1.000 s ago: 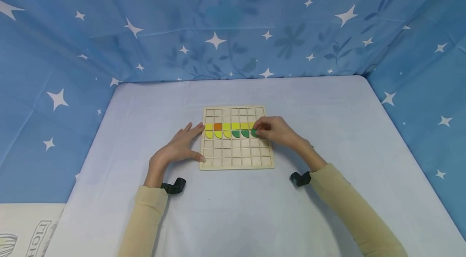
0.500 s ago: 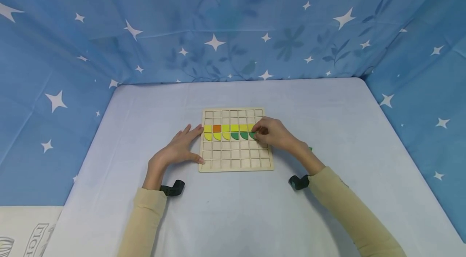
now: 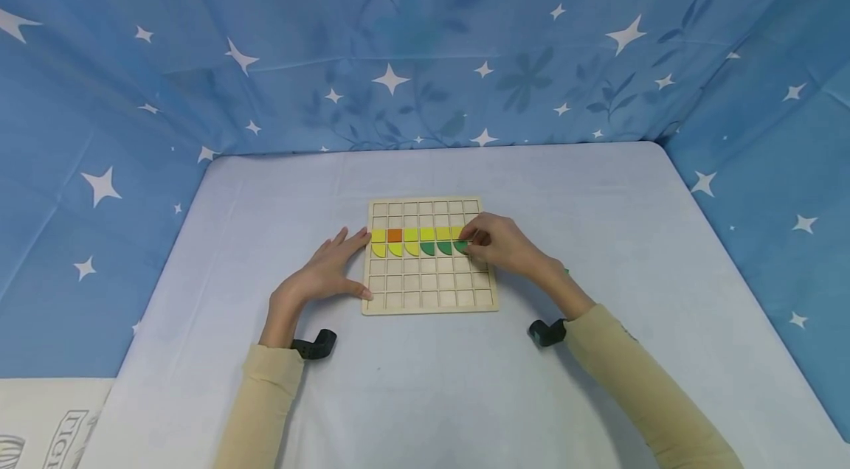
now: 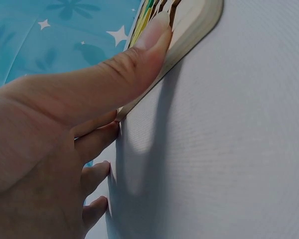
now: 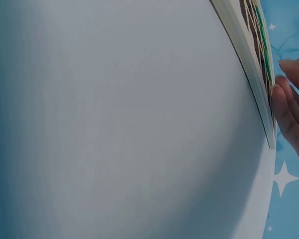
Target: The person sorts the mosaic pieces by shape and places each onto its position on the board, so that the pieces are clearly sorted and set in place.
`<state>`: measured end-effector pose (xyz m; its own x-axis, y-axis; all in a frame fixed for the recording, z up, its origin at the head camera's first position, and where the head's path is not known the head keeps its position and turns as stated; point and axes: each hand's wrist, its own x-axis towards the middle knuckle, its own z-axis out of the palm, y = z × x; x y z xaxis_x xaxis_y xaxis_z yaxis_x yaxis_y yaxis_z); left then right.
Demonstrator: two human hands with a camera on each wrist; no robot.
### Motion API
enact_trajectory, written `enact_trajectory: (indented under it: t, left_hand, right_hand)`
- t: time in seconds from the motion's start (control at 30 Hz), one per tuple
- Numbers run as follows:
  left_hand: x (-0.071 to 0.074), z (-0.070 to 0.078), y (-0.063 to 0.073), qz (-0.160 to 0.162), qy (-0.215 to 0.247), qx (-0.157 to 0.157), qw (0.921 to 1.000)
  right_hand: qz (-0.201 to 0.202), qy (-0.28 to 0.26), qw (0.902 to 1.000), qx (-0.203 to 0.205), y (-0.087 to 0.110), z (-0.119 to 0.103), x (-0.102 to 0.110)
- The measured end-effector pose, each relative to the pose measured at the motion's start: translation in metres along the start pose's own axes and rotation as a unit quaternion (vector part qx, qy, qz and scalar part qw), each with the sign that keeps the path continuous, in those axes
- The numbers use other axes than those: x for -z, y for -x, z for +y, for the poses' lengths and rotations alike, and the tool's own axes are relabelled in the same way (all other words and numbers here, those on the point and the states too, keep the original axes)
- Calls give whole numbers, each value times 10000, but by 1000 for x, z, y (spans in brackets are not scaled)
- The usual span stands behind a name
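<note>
A pale wooden grid board (image 3: 430, 301) lies on the table. My left hand (image 3: 321, 273) rests at its left edge with fingers spread; in the left wrist view the thumb (image 4: 152, 37) lies over the board's rim. My right hand (image 3: 508, 244) reaches over the right side, thumb and index finger around a green quarter-circle tile (image 3: 460, 246) in its cell. Left of it sit other green quarter-circle tiles (image 3: 444, 248) and yellow quarter-circle tiles (image 3: 395, 250). The row above holds yellow square tiles (image 3: 427, 234) and one orange square tile (image 3: 395, 236).
A white cloth (image 3: 425, 388) covers the table, with a blue star-patterned curtain (image 3: 425, 41) behind and at the sides. A small green bit (image 3: 567, 271) shows past the right wrist. Black wrist cameras sit near both sleeves. Printed pale fabric (image 3: 53, 417) lies at lower left.
My right hand has moved slightly down and left, and the green quarter-circle tile has settled into line with its row. The left hand keeps its place on the board. The view has shifted slightly.
</note>
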<state>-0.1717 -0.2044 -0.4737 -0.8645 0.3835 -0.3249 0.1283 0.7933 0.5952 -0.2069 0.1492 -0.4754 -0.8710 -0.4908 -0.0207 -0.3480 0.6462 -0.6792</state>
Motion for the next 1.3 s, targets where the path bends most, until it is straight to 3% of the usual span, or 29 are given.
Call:
enact_trajectory:
  t: [0.4, 1.3]
  left_hand:
    - [0, 3, 1, -20, 84, 64, 9999]
    - [-1, 2, 0, -55, 21, 144, 9999]
  right_hand:
    - [273, 72, 9994, -203, 17, 11, 17]
    - [661, 336, 9945, -736, 88, 59, 61]
